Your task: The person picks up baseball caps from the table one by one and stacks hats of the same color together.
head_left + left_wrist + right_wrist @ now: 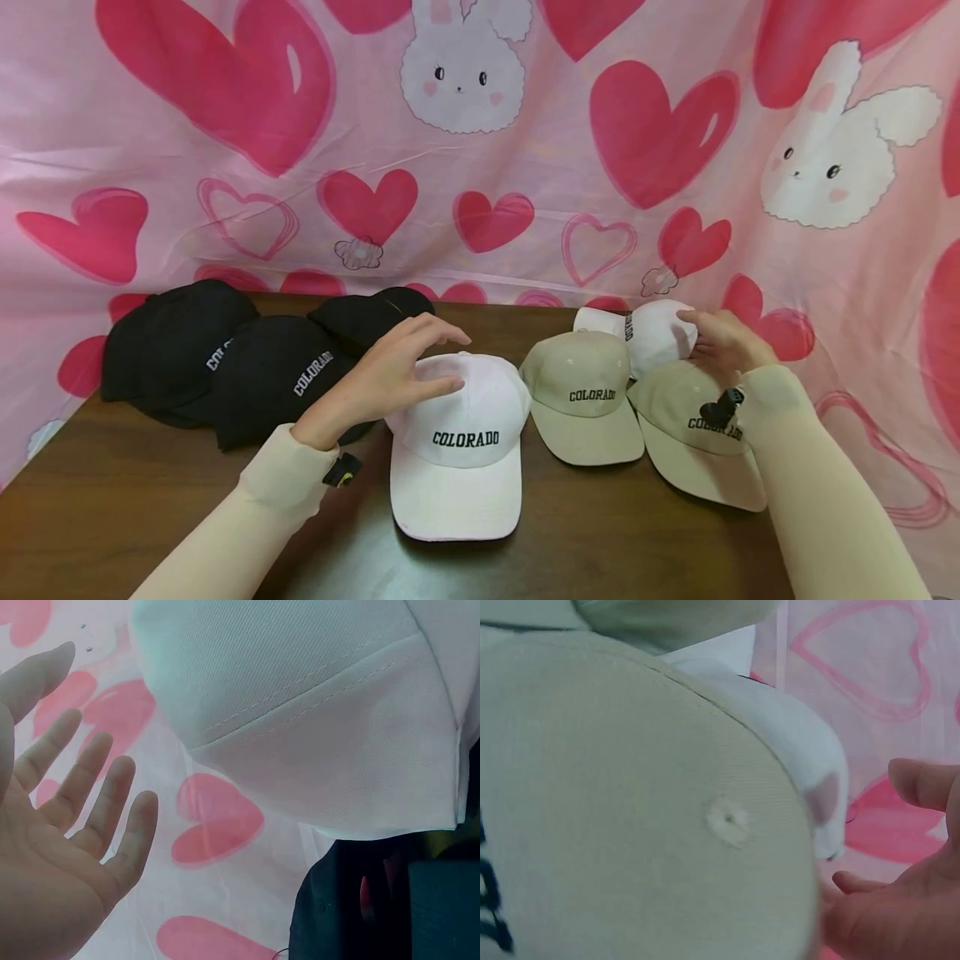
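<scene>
A white baseball cap [468,408] with black "COLORADO" lettering sits on the table, brim toward me. My left hand [390,371] is beside its crown, fingers spread; the left wrist view has the palm [60,862] apart from the white fabric [300,712]. At the back right, my right hand [727,337] reaches behind a beige cap [686,400], beside the crown of another white cap [663,333] lying on its side. In the right wrist view, the right thumb [922,784] is held out from the white cap [795,735], while the lower fingers are partly hidden behind the beige crown [645,802].
Several black caps [262,375] lie bunched on the left, close to the left forearm. A second beige cap [581,392] stands between the front white cap and the right-hand one. Behind the brown table [585,533] hangs a pink curtain [510,158] printed with hearts and rabbits.
</scene>
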A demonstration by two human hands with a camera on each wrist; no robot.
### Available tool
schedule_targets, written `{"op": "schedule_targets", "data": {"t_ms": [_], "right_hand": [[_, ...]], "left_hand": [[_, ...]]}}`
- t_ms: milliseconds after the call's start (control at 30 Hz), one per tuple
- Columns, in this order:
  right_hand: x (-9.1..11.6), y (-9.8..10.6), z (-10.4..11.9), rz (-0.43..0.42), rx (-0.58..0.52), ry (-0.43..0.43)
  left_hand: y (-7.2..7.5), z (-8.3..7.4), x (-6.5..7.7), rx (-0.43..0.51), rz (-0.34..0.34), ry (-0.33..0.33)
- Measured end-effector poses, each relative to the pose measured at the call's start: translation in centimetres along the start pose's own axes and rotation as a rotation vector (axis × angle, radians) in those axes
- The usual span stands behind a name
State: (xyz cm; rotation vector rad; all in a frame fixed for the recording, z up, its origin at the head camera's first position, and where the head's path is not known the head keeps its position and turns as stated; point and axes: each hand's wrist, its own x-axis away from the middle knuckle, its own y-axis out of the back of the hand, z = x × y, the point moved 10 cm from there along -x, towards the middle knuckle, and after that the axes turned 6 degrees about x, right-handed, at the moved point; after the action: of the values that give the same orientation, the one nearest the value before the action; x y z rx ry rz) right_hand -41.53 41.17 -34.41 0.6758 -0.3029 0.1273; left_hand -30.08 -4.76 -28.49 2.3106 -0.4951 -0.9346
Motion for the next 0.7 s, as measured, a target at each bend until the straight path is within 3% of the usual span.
{"op": "schedule_targets", "data": {"t_ms": [100, 167, 300, 433, 533, 700], "right_hand": [[-0.4, -1.0, -0.9, 0.098, -0.321, -0.073], [-0.6, -1.2, -1.3, 0.126, -0.464, -0.108], [-0.9, -1.6, -1.7, 0.162, -0.623, -0.146], [-1.0, -2.4, -2.3, 0.189, -0.659, -0.197], [-1.2, -2.6, -2.6, 0.185, -0.615, -0.192], [-1.6, -2.3, -1.4, 0.108, -0.599, -0.077]], "left_hand": [[-0.1, 0.2, 0.0, -0.004, 0.001, 0.011], [-0.1, 0.3, 0.0, -0.006, 0.001, 0.012], [0.0, 0.5, 0.1, -0.007, -0.001, 0.023], [0.0, 0.7, 0.4, -0.012, 0.001, 0.040], [0.0, 0.7, 0.4, -0.010, 0.001, 0.033], [0.2, 0.8, 0.4, -0.007, -0.014, 0.029]]}}
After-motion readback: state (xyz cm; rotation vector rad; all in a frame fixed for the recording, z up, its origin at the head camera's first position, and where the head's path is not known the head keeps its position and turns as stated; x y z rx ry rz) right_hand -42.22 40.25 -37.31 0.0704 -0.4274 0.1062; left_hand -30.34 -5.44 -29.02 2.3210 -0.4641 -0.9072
